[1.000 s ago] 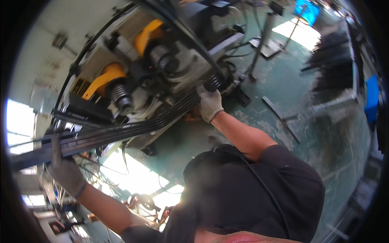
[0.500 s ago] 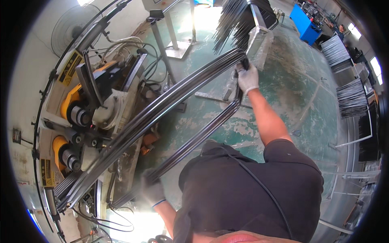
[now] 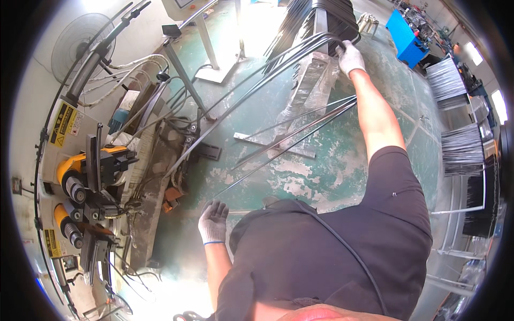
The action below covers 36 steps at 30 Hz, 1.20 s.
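Rods (image 3: 251, 93), a long dark bundle of them, run across the green floor (image 3: 332, 176) from the yellow-and-grey bending machine (image 3: 91, 176) at the person's left up to a rack of more rods (image 3: 321, 16) ahead. Their long axis slants from low left to high right. The right hand (image 3: 350, 56), gloved and stretched well out, is clenched around the far end of the bundle beside the rack. The left hand (image 3: 213, 222), also gloved, hangs loose with fingers spread, gripping nothing, near the body and well apart from the bundle, which passes above it. So the right hand alone carries the rods. A few thinner rods (image 3: 300, 134) lie slanted beneath the right forearm.
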{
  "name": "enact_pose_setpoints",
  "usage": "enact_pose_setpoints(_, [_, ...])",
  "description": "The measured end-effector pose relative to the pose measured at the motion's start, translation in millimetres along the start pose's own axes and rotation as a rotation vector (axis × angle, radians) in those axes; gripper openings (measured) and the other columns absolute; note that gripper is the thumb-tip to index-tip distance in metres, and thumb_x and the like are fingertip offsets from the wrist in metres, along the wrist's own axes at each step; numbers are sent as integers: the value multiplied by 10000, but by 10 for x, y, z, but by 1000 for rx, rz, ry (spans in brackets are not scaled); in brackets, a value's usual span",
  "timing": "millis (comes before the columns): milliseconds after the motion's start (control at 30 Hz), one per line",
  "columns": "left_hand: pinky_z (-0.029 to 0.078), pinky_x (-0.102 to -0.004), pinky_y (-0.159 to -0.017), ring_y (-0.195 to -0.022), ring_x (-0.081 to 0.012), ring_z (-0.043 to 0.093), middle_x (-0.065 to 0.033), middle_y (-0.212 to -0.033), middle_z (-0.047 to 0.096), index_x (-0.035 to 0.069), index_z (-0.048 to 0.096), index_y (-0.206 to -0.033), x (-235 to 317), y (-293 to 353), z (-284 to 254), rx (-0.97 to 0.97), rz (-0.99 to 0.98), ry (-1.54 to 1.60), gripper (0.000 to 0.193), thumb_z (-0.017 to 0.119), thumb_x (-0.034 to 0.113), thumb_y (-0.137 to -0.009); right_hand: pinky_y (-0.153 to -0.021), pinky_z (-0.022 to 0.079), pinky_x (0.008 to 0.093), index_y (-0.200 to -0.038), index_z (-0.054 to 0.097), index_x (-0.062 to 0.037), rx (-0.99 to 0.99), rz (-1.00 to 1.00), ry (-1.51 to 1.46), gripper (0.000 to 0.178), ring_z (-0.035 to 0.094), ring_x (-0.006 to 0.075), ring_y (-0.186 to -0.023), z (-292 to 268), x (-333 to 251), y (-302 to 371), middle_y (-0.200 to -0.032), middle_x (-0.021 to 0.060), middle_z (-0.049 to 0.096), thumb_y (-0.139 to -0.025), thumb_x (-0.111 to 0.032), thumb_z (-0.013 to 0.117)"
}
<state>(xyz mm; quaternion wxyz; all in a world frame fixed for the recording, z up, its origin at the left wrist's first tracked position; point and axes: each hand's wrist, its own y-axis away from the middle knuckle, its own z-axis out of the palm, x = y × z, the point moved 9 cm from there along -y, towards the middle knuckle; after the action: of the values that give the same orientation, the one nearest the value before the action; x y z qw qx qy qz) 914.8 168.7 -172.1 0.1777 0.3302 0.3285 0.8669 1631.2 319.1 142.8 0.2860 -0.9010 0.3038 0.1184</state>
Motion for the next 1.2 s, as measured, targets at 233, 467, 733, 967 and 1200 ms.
enact_pose_setpoints(233, [557,-531,-966,-1062,-398,675,-222,-1217,692,16,599,-1340,-129,327,96,120,102,-95,359,656,102,-996,-1129,466,599,-1467,533,-51,-146,-297,426,437,612,392,-1339,659,-464,-585,-1469,210,614,-1103,-208,350])
enact_pose_setpoints(467, [528,-495,-985,-1147,-369,625,-213,-1345,631,14,501,-1458,-360,716,-970,329,218,64,468,621,194,-1043,-1301,105,697,-1669,384,-162,-165,-314,720,557,292,376,-1612,429,-332,-638,-1729,104,375,-1119,-222,317])
enact_pose_setpoints(733, [498,-506,-1067,-1203,-376,591,-207,-1374,582,-15,511,-1449,-1098,1417,-1864,355,241,287,470,598,222,-1053,-1097,499,510,-1438,630,-95,-218,-474,105,426,606,433,-1329,-90,-1045,277,-1446,221,628,-1110,-264,416])
enact_pose_setpoints(967, [601,-402,-712,-801,-258,720,-141,-993,731,30,638,-1224,-1156,3033,-2135,540,468,445,242,669,73,-987,-1072,501,471,-1436,645,-58,-511,-876,-81,421,658,438,-1254,-642,-2502,2733,-1339,245,706,-1121,-314,534])
enact_pose_setpoints(1200, [624,-429,-730,-803,-270,724,-146,-995,731,6,603,-1246,-2086,4300,-3382,652,459,650,274,665,160,-1028,-871,533,382,-1391,682,-34,-1336,-1417,-472,359,656,261,-980,-1348,-3556,6742,-1085,161,717,-1077,-190,608])
